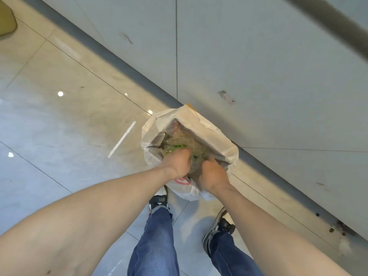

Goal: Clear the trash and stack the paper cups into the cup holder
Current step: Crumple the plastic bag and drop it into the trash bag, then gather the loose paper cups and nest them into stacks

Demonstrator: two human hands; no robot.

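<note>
A white plastic trash bag [211, 134] stands open on the floor against the base of a grey wall. Crumpled clear plastic trash [183, 139] with green bits fills its mouth. My left hand [177, 162] is closed on the plastic at the near left of the opening. My right hand [214, 175] is closed on the same crumpled plastic at the near right, pressing down into the bag. A red mark shows on the bag's near side below my hands. No paper cups or cup holder are in view.
A white wrapped straw [121, 139] lies on the glossy tiled floor left of the bag. My two shoes [159, 202] stand just behind the bag. Grey wall panels [258, 66] rise to the right. Small debris [338, 228] sits by the wall base at lower right.
</note>
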